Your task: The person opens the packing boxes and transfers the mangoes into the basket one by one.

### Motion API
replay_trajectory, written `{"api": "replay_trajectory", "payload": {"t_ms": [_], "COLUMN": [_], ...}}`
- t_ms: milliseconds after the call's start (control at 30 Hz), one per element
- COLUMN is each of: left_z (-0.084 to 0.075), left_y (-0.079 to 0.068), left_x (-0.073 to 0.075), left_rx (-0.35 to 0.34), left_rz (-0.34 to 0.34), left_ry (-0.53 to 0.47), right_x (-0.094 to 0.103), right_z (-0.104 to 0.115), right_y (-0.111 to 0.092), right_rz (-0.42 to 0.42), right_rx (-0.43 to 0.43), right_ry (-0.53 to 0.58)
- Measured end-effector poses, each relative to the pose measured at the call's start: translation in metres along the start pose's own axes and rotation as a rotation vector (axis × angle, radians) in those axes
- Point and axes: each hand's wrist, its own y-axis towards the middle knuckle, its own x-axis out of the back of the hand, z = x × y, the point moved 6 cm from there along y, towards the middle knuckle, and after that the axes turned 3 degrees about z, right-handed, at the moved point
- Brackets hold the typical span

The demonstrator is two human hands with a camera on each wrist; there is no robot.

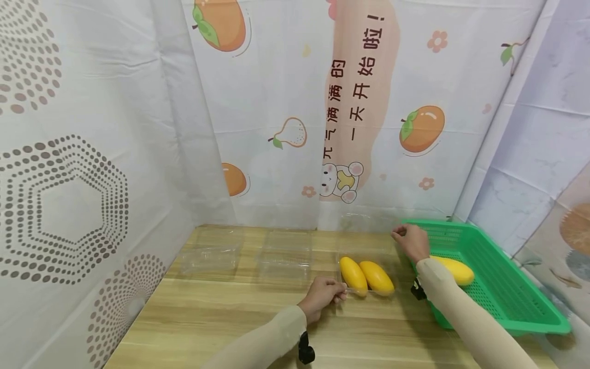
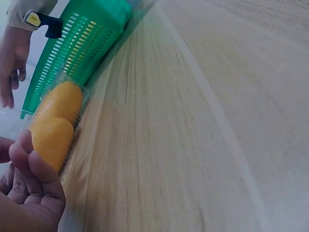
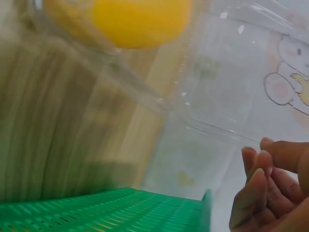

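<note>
Two yellow mangoes lie side by side in a clear plastic clamshell box, whose lid stands raised at the back. My left hand pinches the box's front left corner between thumb and fingers; the left wrist view shows those fingers beside the mangoes. My right hand pinches the right edge of the lid, near the green basket's back left corner. In the right wrist view, thumb and fingertips meet at that thin edge.
A green perforated basket stands at the right with another mango inside, partly hidden by my right sleeve. Two more clear clamshell boxes, one at the left and one in the middle, stand with lids up near the patterned curtain.
</note>
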Motion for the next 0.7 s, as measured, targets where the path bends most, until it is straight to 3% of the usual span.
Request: {"api": "replay_trajectory", "payload": {"t_ms": [333,500,700], "left_z": [-0.004,-0.006,-0.008], "left_y": [-0.003,-0.005,-0.008], "left_x": [0.001,0.001,0.001], "left_rx": [0.019,0.023,0.031], "left_rz": [0.001,-0.005,0.006], "left_ry": [0.010,0.025,0.041], "right_x": [-0.019,-0.027,-0.038], "right_z": [-0.002,-0.002,-0.003], "right_y": [0.003,0.000,-0.001], "right_rz": [0.201,0.233,0.267], "right_rx": [-0.060,-0.081,-0.075], "right_ry": [-0.046,0.004,-0.028]}}
